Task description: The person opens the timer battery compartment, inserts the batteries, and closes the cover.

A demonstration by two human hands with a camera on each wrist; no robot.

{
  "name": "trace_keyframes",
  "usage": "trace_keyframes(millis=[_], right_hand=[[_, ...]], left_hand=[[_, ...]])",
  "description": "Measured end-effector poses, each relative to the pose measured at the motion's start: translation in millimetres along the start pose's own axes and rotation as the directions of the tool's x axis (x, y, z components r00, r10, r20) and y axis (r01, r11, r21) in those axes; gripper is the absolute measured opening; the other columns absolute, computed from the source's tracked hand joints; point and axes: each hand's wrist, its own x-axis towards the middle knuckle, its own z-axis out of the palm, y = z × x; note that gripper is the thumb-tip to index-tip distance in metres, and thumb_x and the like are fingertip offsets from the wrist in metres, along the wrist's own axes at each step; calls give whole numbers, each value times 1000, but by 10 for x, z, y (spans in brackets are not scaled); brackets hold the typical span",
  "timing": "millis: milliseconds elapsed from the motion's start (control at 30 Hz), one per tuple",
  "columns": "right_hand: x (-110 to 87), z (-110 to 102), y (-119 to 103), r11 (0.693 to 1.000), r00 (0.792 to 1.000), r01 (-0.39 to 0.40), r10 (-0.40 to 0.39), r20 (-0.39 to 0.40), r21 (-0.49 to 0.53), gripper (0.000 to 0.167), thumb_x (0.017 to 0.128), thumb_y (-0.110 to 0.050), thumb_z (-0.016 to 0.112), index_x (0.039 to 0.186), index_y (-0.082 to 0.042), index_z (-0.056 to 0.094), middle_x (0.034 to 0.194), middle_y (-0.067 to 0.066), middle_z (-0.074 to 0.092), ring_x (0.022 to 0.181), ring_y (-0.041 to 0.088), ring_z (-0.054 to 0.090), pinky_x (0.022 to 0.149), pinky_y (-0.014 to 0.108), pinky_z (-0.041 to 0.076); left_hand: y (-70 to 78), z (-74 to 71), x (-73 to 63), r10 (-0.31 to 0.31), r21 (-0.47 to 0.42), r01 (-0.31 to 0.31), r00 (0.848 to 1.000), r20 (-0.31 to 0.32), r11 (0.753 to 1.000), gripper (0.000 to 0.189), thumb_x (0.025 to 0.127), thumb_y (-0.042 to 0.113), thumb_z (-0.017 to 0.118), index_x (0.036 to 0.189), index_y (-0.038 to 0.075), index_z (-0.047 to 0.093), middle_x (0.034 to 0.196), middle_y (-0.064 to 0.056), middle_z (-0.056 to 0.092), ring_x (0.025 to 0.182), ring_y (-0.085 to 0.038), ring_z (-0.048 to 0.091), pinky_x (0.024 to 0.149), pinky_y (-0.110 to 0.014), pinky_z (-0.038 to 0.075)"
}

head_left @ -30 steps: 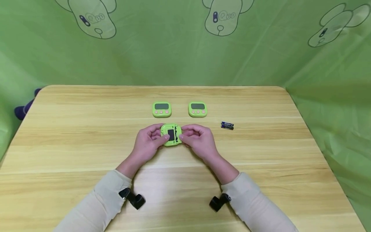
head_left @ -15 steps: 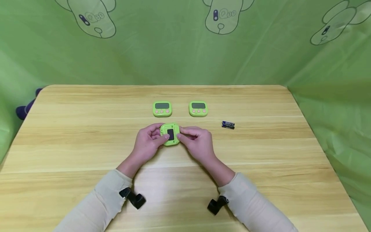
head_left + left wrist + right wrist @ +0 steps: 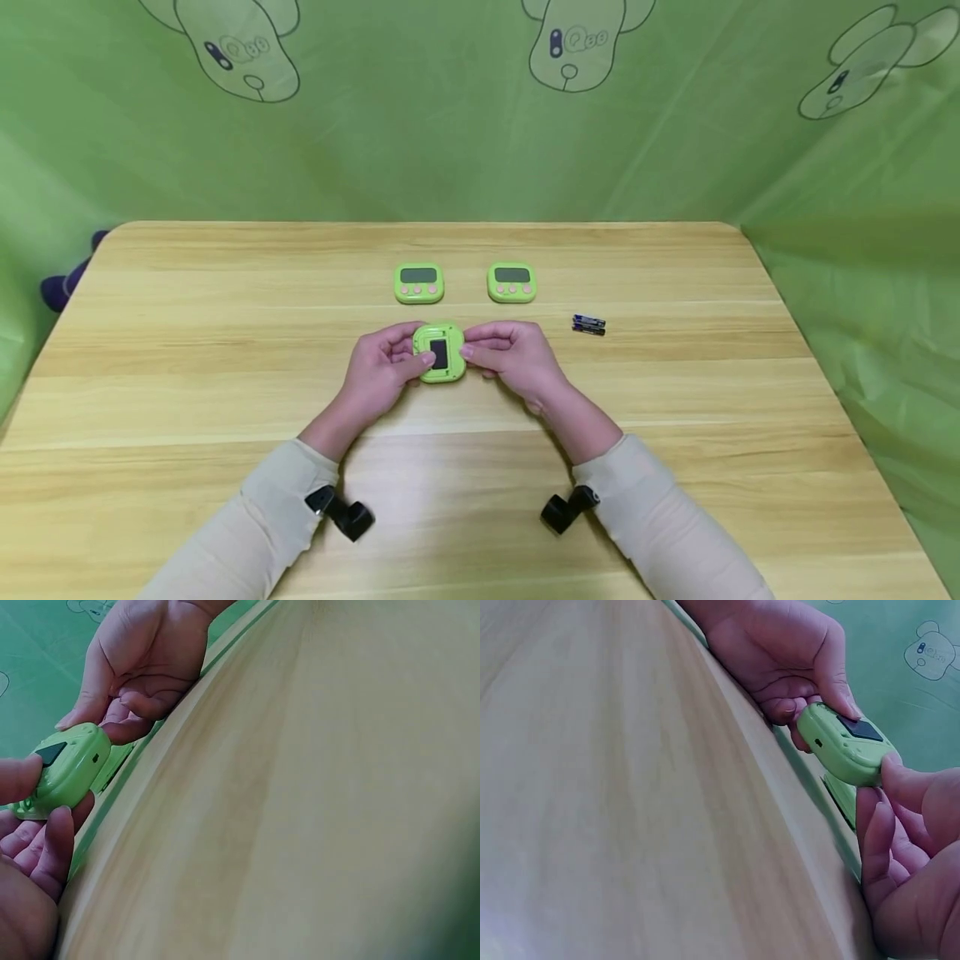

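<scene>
Both hands hold a green digital timer (image 3: 452, 354) above the table, with its back and a black rectangle facing up. My left hand (image 3: 375, 371) grips its left side, thumb lying on the black rectangle. At the opposite side, my right hand (image 3: 517, 357) pinches the edge between thumb and fingers. In the left wrist view the timer (image 3: 71, 776) looks whole, its two halves together, with a small dark slot on its side. The right wrist view shows the timer (image 3: 840, 750) with the right thumb on its edge. Its front is hidden.
Two more green timers, a left one (image 3: 418, 284) and a right one (image 3: 512, 283), lie face up beyond the hands. Two dark batteries (image 3: 588, 325) lie side by side to the right. Green cloth (image 3: 450, 150) hangs behind the wooden table (image 3: 225, 283).
A second ago the timer's casing stood apart at its right side, showing dark insides. It came together under the right hand, and the right thumb has since drawn back slightly to the edge.
</scene>
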Motion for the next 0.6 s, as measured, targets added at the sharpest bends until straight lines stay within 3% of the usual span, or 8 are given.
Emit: trace_keyframes(millis=[200, 400, 600], right_hand=[[6, 28, 20, 998, 999, 33, -33, -3, -45, 22, 88, -7, 78, 108, -1, 74, 97, 11, 74, 79, 18, 67, 60, 23, 54], [-15, 177, 37, 997, 996, 80, -79, -48, 10, 25, 91, -5, 74, 116, -1, 70, 101, 13, 70, 89, 20, 68, 78, 31, 59], [-90, 275, 86, 977, 977, 213, -213, -18, -19, 56, 74, 6, 85, 125, -4, 63, 112, 13, 66, 89, 25, 70, 79, 33, 59]], left_hand=[[10, -8, -4, -2, 17, 2, 1000, -6, 1000, 38, 87, -5, 72, 124, -7, 64, 86, -15, 71, 63, -14, 63, 54, -26, 55], [-21, -21, 19, -19, -19, 18, 998, -63, 1000, 42, 90, 2, 72, 129, -4, 60, 80, -13, 67, 56, -17, 59, 51, -29, 55], [-44, -22, 32, -21, -72, 14, 994, -103, 997, 45, 91, 3, 71, 135, -2, 58, 76, -13, 62, 52, -19, 58, 50, -30, 55]])
